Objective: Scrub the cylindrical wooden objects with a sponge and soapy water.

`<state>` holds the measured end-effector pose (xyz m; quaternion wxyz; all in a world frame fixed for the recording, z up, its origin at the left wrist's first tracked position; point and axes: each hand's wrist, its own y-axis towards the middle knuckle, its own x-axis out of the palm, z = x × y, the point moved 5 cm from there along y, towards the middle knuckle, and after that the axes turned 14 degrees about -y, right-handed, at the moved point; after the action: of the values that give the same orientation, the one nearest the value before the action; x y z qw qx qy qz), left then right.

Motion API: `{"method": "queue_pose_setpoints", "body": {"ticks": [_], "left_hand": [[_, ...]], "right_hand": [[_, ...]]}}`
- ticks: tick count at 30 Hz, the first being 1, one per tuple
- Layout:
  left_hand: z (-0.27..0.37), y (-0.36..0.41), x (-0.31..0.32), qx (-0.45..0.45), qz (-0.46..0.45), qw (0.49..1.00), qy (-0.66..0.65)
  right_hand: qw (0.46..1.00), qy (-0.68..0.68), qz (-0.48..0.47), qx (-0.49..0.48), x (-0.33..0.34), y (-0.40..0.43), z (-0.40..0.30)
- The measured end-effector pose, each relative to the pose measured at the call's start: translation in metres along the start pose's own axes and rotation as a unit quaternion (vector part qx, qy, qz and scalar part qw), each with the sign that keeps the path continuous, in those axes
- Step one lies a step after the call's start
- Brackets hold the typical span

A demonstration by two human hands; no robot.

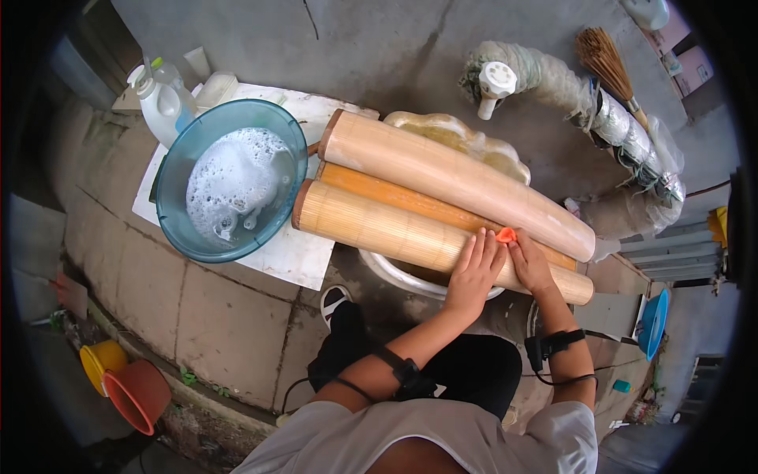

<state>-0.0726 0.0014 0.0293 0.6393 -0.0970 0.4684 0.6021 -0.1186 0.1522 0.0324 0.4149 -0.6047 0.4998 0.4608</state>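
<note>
Two rolled bamboo mats, one yellowish [379, 222] in front and one pale pinkish [450, 169] behind, lie side by side. Between them shows a narrower orange-brown roll [397, 192]. My left hand [477, 272] rests palm down on the front mat, its fingertips beside a small, soft orange-red piece [506, 236] whose material I cannot make out. From the other side my right hand [532, 263] has its thumb and fingers at this piece, seemingly pinching it. A round, pale-rimmed basin [400, 284] is partly hidden beneath the mats.
A teal basin of foamy water [232, 257] stands on a white board [296, 266] at the left, beside a white jug-like bottle [159, 109]. Behind the mats are a white tap handle [497, 80], a wrapped pipe [551, 74] and a twig brush [604, 62]. Buckets [139, 394] stand lower left.
</note>
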Motion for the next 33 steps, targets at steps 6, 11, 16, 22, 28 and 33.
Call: {"method": "queue_pose_setpoints", "body": {"ticks": [6, 11, 16, 22, 28, 33], "left_hand": [[0.002, -0.001, 0.000, 0.027, -0.018, 0.998, 0.049], [0.012, -0.015, -0.012, 0.047, -0.049, 0.997, 0.028], [0.022, -0.031, -0.013, 0.062, -0.052, 0.996, 0.043], [0.025, -0.024, -0.015, 0.047, -0.101, 0.994, 0.008], [0.024, -0.028, -0.002, 0.037, -0.089, 0.995, -0.030], [0.020, -0.022, -0.010, 0.049, -0.135, 0.989, -0.041]], "right_hand": [[0.997, -0.030, -0.074, -0.021, 0.005, 0.007, 0.003], [0.991, -0.003, -0.133, -0.005, 0.004, -0.006, -0.008], [0.980, 0.035, -0.192, -0.031, 0.010, -0.011, -0.017], [0.977, 0.025, -0.209, 0.018, 0.016, 0.034, 0.011], [0.969, 0.225, 0.009, 0.105, -0.018, 0.061, 0.008], [0.999, 0.023, 0.038, 0.026, -0.009, 0.056, 0.002]]}}
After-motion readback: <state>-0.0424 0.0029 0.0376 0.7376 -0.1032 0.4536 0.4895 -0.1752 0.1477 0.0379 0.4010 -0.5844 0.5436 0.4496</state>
